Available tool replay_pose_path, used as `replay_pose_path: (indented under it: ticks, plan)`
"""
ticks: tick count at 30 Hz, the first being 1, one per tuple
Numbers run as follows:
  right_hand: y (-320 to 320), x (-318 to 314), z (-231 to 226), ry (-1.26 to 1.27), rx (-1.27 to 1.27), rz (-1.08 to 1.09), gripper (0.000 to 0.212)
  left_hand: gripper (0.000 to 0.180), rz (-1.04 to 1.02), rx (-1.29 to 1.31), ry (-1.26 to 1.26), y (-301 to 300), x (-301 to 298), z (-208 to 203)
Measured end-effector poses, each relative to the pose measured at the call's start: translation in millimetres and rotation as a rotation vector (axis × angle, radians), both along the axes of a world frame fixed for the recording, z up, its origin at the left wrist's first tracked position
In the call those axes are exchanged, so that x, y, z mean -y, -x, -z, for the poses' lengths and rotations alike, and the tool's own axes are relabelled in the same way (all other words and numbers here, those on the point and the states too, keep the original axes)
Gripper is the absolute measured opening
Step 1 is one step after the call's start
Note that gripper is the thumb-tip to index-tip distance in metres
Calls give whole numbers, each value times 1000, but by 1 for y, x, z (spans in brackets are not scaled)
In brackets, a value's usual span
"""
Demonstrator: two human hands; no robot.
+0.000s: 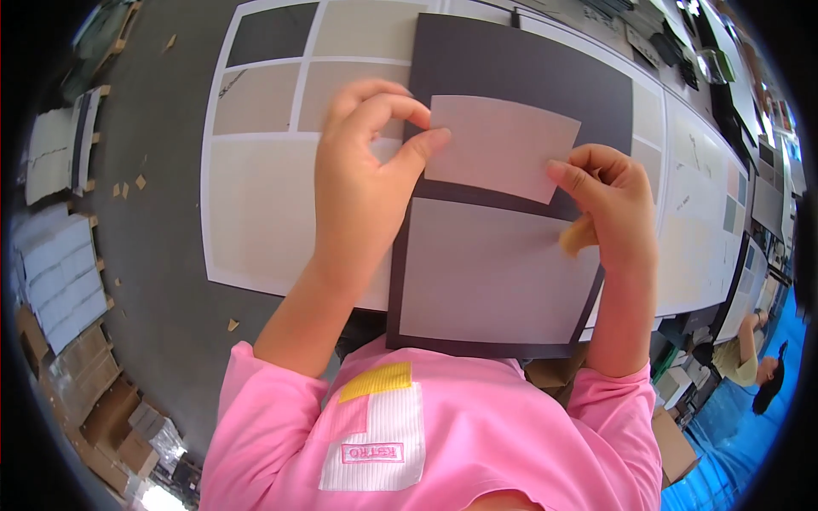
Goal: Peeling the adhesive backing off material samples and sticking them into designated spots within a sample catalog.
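Room: bare strips of the dark board (520, 64) above and below the small pinkish card (498, 146) | Card: smooth, over the board's top half | Grip: left hand (362, 157) pinches its left edge, right hand (615, 192) its right; yellowish scrap (578, 237) under right fingers | Around: big gray card (490, 272), board's bottom half; pale sample sheet (260, 204), board's left

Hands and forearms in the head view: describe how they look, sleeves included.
The left hand and right hand are ungloved, with nothing visible around the wrists. Both forearms are uncovered below loose, short pink sleeves that end near the elbows; no cables show.
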State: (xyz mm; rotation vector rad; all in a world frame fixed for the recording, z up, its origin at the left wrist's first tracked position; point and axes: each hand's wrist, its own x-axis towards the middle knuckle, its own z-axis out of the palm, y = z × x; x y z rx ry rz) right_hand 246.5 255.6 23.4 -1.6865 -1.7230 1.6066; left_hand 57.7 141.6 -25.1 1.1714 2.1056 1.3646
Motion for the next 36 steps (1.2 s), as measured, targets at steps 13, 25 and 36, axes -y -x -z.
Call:
replay_pose_path:
  ticks: [13, 25, 36]
  plan:
    - [22, -6, 23, 3, 330, -185, 22, 15, 154, 260, 284, 21, -5, 18]
    - [26, -2, 22, 8, 337, -133, 20, 14, 162, 216, 276, 19, -4, 18]
    - [26, 0, 22, -18, 360, -133, 20, 11, 146, 261, 238, 16, -3, 20]
